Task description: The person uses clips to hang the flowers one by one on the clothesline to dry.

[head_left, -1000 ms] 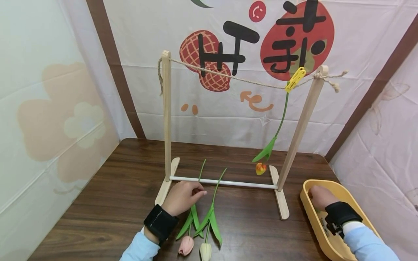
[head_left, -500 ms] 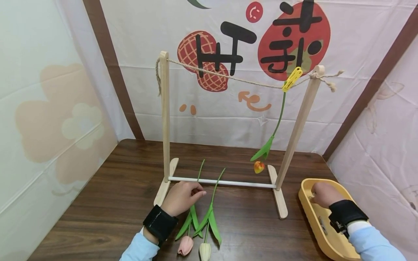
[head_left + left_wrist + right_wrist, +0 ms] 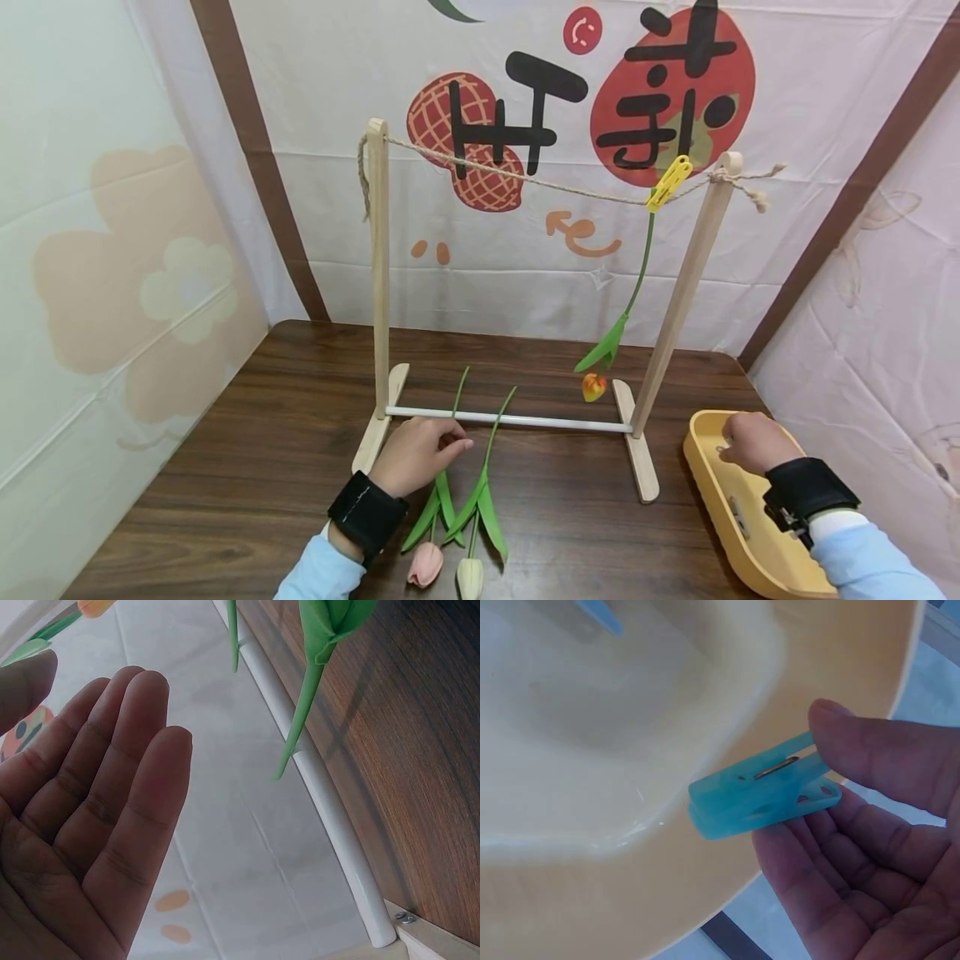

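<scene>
**Blue peg pinched over the tray, left hand flat by the tulip stems**

The right hand (image 3: 750, 442) hung over the near-left end of the yellow tray (image 3: 731, 517) at the right edge of the wooden surface (image 3: 247, 450). Thumb and fingers (image 3: 870, 847) pinched a turquoise clothes peg (image 3: 765, 795); its long axis ran roughly level across the wrist view, its closed end pointing away from the palm toward the tray's wall. The twine line (image 3: 525, 177) of the wooden rack (image 3: 378, 267) lay up and to the left of that hand, well apart, with a yellow peg (image 3: 670, 183) already clipping one hanging tulip (image 3: 630, 308) near the right post.

The left hand (image 3: 416, 454) was the nearer one to the two tulips lying on the surface: a pink tulip (image 3: 426, 563) and a cream tulip (image 3: 471, 577), heads toward the person, stems running away under the white crossbar (image 3: 510, 419). The hand rested on the pink tulip's stem just before the crossbar.

The head view hid the peg behind the right hand's back; only the right wrist view showed the pinch, and a second blue peg (image 3: 600, 615) deeper in the tray. The head view left the left hand's grip unclear, while the left wrist view showed its fingers (image 3: 127, 765) straight and pressed together, closing on nothing, with a green stem tip (image 3: 300, 724) crossing the crossbar beside them.
</scene>
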Demonstrator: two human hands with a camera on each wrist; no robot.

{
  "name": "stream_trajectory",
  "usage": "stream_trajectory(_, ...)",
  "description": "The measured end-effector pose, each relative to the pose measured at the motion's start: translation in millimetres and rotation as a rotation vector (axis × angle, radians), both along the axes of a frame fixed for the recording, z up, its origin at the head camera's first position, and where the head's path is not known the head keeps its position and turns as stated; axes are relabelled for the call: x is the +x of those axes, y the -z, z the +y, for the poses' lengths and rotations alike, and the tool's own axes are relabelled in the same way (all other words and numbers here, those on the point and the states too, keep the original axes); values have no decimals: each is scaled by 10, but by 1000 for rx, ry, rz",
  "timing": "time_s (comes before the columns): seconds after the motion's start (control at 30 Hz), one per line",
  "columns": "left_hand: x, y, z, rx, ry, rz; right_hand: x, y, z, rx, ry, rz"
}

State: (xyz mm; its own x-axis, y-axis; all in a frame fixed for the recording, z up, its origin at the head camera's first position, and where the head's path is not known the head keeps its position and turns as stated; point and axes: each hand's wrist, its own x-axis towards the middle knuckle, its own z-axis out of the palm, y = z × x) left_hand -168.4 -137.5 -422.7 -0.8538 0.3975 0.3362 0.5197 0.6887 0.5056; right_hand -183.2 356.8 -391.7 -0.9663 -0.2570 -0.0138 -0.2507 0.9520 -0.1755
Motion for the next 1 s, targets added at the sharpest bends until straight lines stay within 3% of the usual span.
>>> stream_trajectory(0.53, 18, 15, 7, 5, 10, 17, 94, -197, 50, -21, 15, 29)
stream_trajectory(1.0, 18, -16, 14, -11, 10, 16, 168, -558, -104, -1, 54, 69)
